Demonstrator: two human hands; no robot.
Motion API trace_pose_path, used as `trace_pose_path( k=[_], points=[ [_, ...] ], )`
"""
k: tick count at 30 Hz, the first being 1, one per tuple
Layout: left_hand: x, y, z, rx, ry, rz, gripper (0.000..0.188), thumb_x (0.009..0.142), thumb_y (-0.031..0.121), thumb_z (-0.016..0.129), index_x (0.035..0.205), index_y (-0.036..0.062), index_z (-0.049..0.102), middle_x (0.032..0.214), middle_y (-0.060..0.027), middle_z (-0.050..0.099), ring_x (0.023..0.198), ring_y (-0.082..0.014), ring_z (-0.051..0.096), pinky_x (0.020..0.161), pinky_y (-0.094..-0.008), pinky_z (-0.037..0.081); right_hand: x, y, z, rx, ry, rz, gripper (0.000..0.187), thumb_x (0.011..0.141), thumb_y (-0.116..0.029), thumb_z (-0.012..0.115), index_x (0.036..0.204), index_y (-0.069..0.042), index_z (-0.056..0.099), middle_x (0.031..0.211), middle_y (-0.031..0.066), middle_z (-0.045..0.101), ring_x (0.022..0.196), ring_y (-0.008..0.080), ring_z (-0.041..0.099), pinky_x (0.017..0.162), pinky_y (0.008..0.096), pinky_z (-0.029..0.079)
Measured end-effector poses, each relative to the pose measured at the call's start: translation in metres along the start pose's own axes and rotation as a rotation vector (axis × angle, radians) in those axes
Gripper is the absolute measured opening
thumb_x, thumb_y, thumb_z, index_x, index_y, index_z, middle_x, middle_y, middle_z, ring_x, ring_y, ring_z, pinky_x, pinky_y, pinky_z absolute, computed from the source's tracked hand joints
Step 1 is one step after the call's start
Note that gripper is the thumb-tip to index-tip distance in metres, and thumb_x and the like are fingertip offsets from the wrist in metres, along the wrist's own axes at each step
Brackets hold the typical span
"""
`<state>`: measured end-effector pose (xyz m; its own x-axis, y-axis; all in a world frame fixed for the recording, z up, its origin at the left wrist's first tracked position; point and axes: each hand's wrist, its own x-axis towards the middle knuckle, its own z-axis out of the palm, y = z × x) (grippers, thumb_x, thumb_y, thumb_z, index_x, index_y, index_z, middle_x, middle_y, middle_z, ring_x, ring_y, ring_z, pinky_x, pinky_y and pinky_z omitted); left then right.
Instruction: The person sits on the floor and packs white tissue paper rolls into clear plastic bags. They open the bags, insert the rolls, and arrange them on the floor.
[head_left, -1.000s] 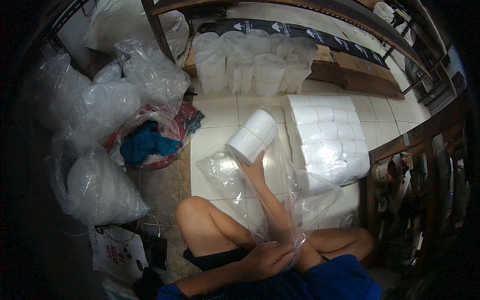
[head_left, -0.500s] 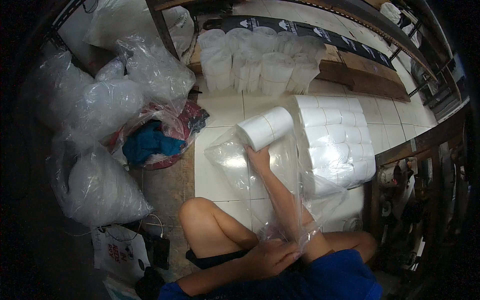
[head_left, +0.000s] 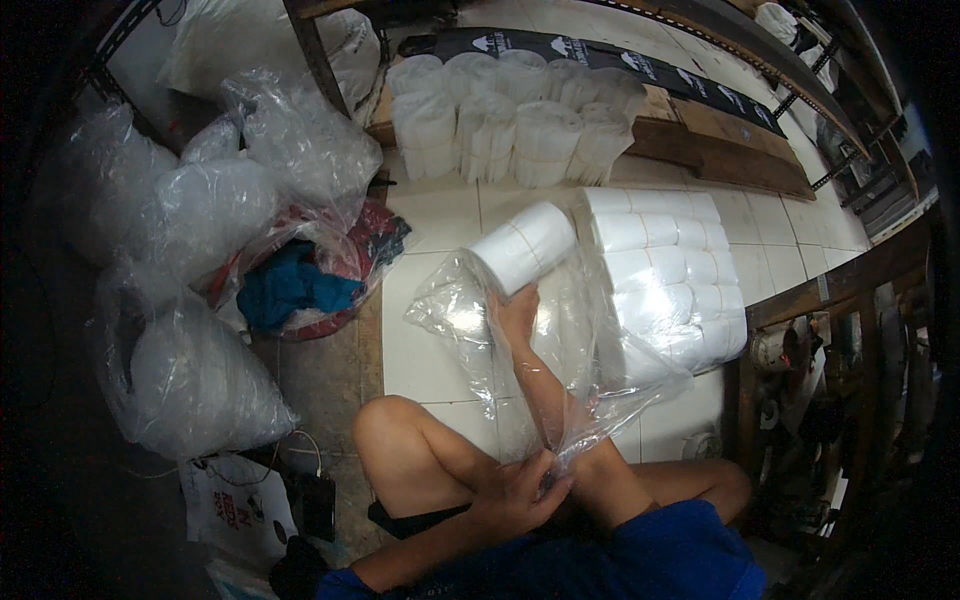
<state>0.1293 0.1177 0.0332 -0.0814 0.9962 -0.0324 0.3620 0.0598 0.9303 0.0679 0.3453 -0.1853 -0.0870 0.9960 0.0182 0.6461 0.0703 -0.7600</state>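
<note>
Well to the left of the white roll [head_left: 523,247] bulged a heap of clear plastic sacks [head_left: 205,365], and between that heap and the roll a blue cloth [head_left: 298,288] lay in an open plastic wrapper. On the person's side of the roll, the left hand [head_left: 520,490] was curled nearly closed, seeming to pinch gathered film of a clear bag [head_left: 452,310] between thumb and fingers. The bag spread loosely from just left of the roll, across the right forearm, to the roll's right side. The right hand [head_left: 515,312] was part open, cupped against the roll's near end; its fingertips were hidden, so their grip could not be told. The roll itself tilted up to the right, a thin band around its middle; whether it touched the tiled floor [head_left: 405,375] was unclear. Beyond the roll stood banded translucent bundles [head_left: 547,145], and just to its right lay stacked white rolls [head_left: 668,285]. Handling it well, in my judgement, meant supporting the roll from its end, keeping its band in place, holding the film with steady but light tension, and letting no slack snag on the forearm or fold beneath the roll.
</note>
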Motion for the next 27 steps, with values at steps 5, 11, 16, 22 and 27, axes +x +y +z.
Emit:
trace_pose_path(
  k=[5,11,16,22,27],
  points=[
    [-0.004,0.001,0.003,-0.023,-0.041,0.035,0.019,0.086,0.013,0.064,0.093,0.002,0.05,0.078,-0.019,0.059,0.067,-0.0343,0.063,0.058,-0.043,0.049,-0.005,-0.011,-0.008,-0.001,0.016,0.02,0.101,0.069,-0.036,0.079,0.136,0.011,0.02,0.121,0.0353,0.05,0.113,0.0446,0.051,0.098,0.0434,0.04],
    [0.001,0.01,-0.006,-0.132,-0.157,-0.017,0.017,0.09,0.013,0.059,0.098,0.0009,0.05,0.081,-0.0205,0.06,0.072,-0.0349,0.063,0.062,-0.0432,0.049,0.021,-0.008,-0.001,0.074,-0.005,0.043,0.095,0.069,-0.034,0.078,0.136,0.006,0.022,0.115,0.0324,0.056,0.107,0.0465,0.055,0.093,0.0445,0.045],
    [-0.006,-0.001,-0.014,-0.433,-0.145,-0.116,0.017,0.095,0.014,0.054,0.104,0.0006,0.049,0.083,-0.0144,0.061,0.074,-0.0238,0.063,0.066,-0.0356,0.049,0.039,-0.026,-0.017,0.18,-0.141,0.041,0.084,0.071,-0.033,0.077,0.133,0.003,0.032,0.117,0.0281,0.058,0.11,0.0429,0.055,0.093,0.0435,0.045],
    [0.009,0.02,-0.044,-0.609,-0.178,-0.336,0.015,0.094,0.011,0.054,0.104,0.0016,0.048,0.088,-0.0069,0.059,0.082,-0.0119,0.057,0.072,-0.0311,0.048,0.056,-0.028,-0.027,0.217,-0.205,0.013,0.078,0.07,-0.029,0.078,0.13,0.004,0.041,0.126,0.0256,0.053,0.117,0.0384,0.051,0.098,0.0408,0.04],
    [0.017,0.004,-0.035,-0.582,-0.003,-0.228,0.021,0.092,0.011,0.058,0.106,0.0014,0.048,0.091,-0.0088,0.063,0.083,-0.0125,0.061,0.074,-0.0298,0.049,0.053,-0.028,-0.036,0.001,-0.139,0.072,0.092,0.066,-0.028,0.08,0.136,0.008,0.032,0.133,0.0269,0.046,0.125,0.0383,0.044,0.106,0.0413,0.032]
  ],
)
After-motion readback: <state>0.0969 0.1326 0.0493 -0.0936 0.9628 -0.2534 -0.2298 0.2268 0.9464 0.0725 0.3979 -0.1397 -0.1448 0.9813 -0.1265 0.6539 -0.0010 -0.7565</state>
